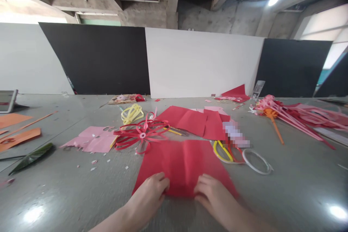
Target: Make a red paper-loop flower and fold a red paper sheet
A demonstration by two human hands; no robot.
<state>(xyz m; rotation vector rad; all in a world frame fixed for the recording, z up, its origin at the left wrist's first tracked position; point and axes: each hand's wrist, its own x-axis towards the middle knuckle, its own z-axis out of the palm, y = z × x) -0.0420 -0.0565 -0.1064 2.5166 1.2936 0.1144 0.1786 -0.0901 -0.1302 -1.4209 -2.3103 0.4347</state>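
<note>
A creased red sheet [182,163] lies in front of me at the near part of the grey table. My left hand [153,190] is closed on its near edge, left of the middle, with curled fingers. On the same edge, right of the middle, my right hand [210,190] also pinches the paper. A looped red paper-strip flower [143,135] with a pale centre touches the sheet's far left corner. Behind the sheet lie more red sheets [187,117]. Yellow-handled scissors [223,152] rest by its far right corner.
Pink paper [94,139], scraps and a green leaf [34,158] lie left. A yellow strip flower [132,113] stands behind. A white ring [257,161] and pink strips [299,116] lie right. Upright panels [202,63] border the table's [293,174] back.
</note>
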